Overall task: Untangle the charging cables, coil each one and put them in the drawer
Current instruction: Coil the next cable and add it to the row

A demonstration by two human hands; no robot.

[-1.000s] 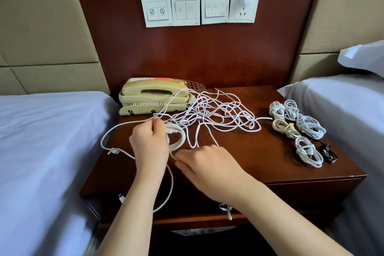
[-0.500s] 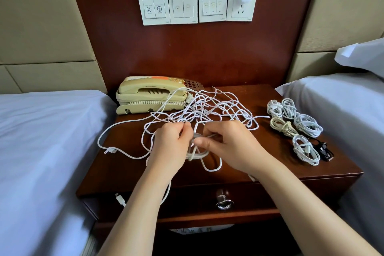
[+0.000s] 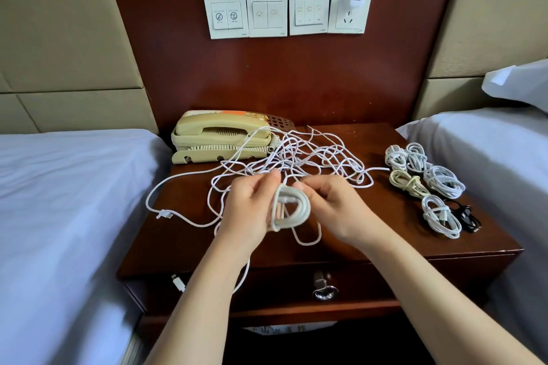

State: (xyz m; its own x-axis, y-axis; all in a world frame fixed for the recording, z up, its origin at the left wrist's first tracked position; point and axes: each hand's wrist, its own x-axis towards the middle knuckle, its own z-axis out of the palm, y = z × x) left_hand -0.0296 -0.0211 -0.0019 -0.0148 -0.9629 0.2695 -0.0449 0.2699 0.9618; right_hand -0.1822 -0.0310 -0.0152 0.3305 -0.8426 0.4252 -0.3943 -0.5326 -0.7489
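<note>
A tangle of white charging cables (image 3: 299,157) lies spread over the wooden nightstand (image 3: 370,243). My left hand (image 3: 252,207) holds a half-wound white coil (image 3: 292,210) above the tabletop. My right hand (image 3: 329,204) pinches the cable at the coil's top right. A loose end of the cable hangs over the front edge to a white plug (image 3: 178,281). Several finished coils (image 3: 421,175), white, cream and one black, lie in a group at the right. The drawer (image 3: 267,290) below the top is closed, with a metal ring pull (image 3: 324,290).
A beige telephone (image 3: 219,139) stands at the nightstand's back left. Beds with white sheets flank it on the left (image 3: 59,216) and right (image 3: 489,157). Wall switches and a socket with a white charger (image 3: 355,0) sit on the wood panel above.
My right hand came up from the front edge to the coil. Both hands moved right and lifted, and the coil in my left hand has gained loops.
</note>
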